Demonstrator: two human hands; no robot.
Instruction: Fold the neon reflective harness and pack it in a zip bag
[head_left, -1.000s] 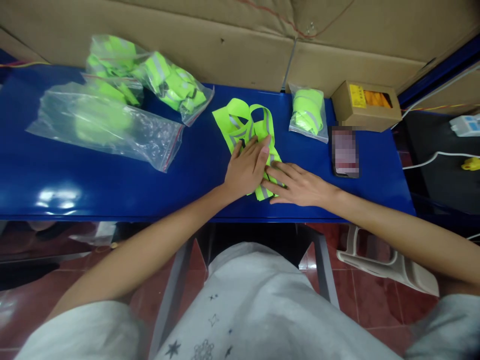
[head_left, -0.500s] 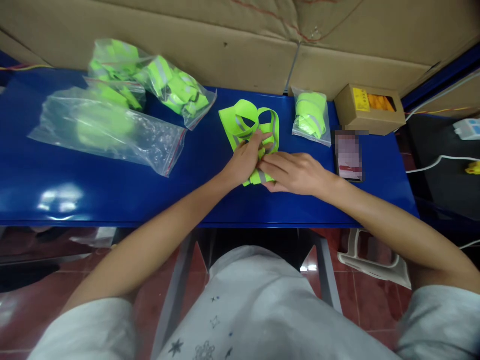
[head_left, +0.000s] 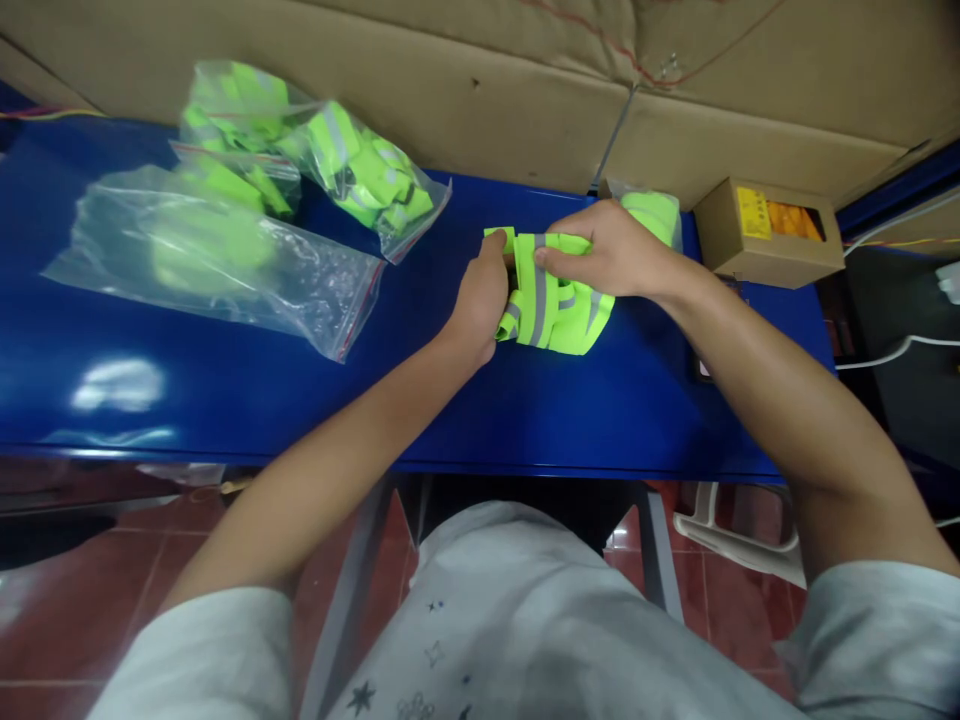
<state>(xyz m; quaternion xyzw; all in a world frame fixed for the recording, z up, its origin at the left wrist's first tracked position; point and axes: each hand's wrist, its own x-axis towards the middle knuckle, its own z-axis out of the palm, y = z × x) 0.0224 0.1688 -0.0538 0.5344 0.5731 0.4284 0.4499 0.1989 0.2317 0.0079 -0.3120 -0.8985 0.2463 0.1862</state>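
The strap [head_left: 553, 300] lies between left hand [head_left: 480, 293] and right hand [head_left: 606, 250], both grips closed on it, its broad stripe [head_left: 538, 300] running near-to-far.

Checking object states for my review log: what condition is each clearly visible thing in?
Strap: partly folded, held
Left hand: closed on strap
Right hand: closed on strap
Front bag: lying flat, green showing through
Left rear bags: filled
Right bag: green inside, partly hidden
Box: orange contents showing

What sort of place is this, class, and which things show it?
Probably a small workshop or packing area: a long, glossy blue table, clear plastic bags of neon-green fabric bands, and a loose neon-green, grey-striped band held between the left hand and right hand.
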